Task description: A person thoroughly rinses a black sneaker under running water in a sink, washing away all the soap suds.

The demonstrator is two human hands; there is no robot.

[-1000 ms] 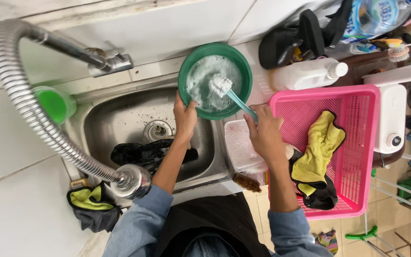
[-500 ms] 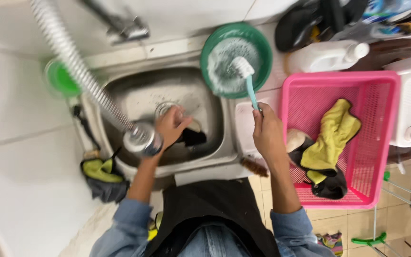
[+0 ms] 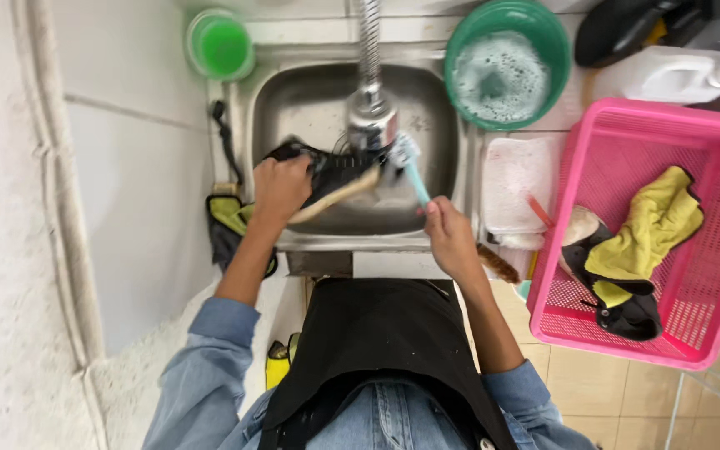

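My left hand (image 3: 281, 187) grips a black shoe (image 3: 332, 178) with a pale sole, held over the steel sink (image 3: 443, 117). My right hand (image 3: 446, 231) holds a light blue brush (image 3: 408, 166) whose soapy head touches the shoe's toe end. A flexible metal faucet hose (image 3: 369, 58) hangs down right above the shoe. A green basin (image 3: 506, 62) of soapy foam stands at the sink's far right corner.
A pink plastic basket (image 3: 693, 158) at the right holds a yellow cloth (image 3: 647, 225) and another black shoe (image 3: 618, 308). A white jug (image 3: 668, 75) lies behind it. A green cup (image 3: 220, 43) sits left of the sink, and a white tray (image 3: 510, 183) lies beside the sink.
My left hand went down into the sink and lifted the black shoe. My right hand brought the brush from the green basin onto the shoe. The faucet hose now hangs over the sink's middle.
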